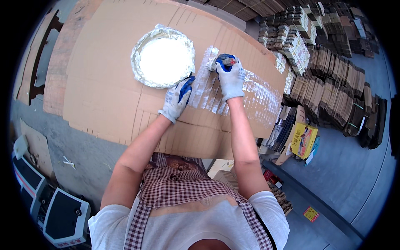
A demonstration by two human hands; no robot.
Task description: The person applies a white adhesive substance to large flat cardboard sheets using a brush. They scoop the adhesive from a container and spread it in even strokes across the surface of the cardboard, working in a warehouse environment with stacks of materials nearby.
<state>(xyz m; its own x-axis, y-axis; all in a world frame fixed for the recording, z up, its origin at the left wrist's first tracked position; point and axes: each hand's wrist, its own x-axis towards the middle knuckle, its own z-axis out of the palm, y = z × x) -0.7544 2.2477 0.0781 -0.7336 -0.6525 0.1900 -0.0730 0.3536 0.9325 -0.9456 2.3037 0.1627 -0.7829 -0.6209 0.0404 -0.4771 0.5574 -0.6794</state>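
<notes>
A cardboard sheet (pixel 104 66) covers the table in front of me. On it stands a round basin (pixel 137 68) of bright white paste, its rim crusted with dried paste. My left hand (pixel 177 98), in a white and blue glove, lies beside the basin's lower right rim, fingers stretched out and holding nothing visible. To its right, thin strips (pixel 258 91) lie side by side in a slanting row, smeared with shiny white paste. My right hand (pixel 230 75), gloved alike, is closed around what looks like a brush (pixel 211 63) over the row's upper left end. Its grip hides most of the handle.
Bundled stacks of flat cardboard (pixel 333 83) stand on the floor at the right. A yellow box (pixel 303 140) sits beyond the table's right edge. Dark-topped white equipment (pixel 66 218) stands at the lower left, and a brown wooden board (pixel 62 62) lies along the table's left side.
</notes>
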